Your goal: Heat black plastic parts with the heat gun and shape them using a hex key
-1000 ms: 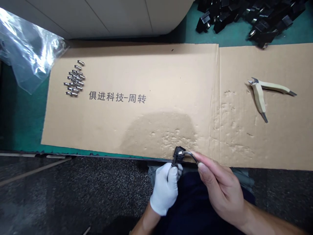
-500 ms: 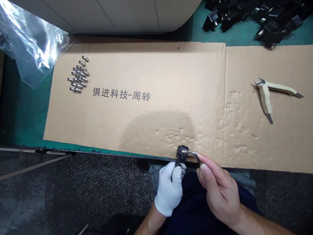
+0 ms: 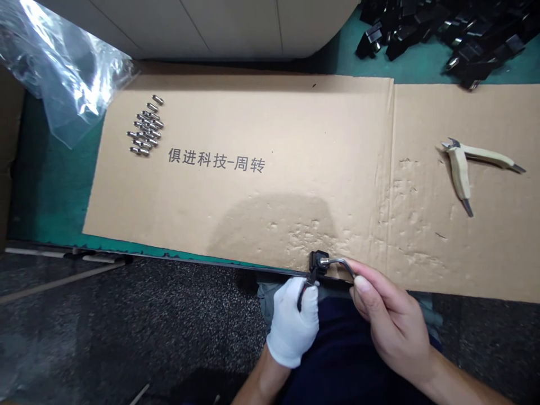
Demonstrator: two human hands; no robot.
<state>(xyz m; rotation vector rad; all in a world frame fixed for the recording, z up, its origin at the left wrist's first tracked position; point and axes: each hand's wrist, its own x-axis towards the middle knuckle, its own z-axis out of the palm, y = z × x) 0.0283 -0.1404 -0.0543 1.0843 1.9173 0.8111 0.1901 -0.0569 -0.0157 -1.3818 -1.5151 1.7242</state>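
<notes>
A small black block (image 3: pixel 317 262) with a silver fitting is at the front edge of the cardboard. My left hand (image 3: pixel 293 323), in a white glove, is closed on a dark tool (image 3: pixel 311 279) whose tip touches the block from below. The bare right hand (image 3: pixel 392 320) pinches a bent metal rod (image 3: pixel 342 262) between thumb and fingers. The rod's far end meets the silver fitting on the block's right side.
Several silver metal pins (image 3: pixel 145 132) lie at the left of the cardboard sheet (image 3: pixel 211 214). Cream-handled cutters (image 3: pixel 459 171) rest at the right. Many black parts (image 3: pixel 468 56) sit at the back right. A clear plastic bag (image 3: pixel 71 84) lies at the back left.
The block, the rod and my right hand have shifted slightly right. More of the dark tool shows above my left hand. The whole view has shifted a little.
</notes>
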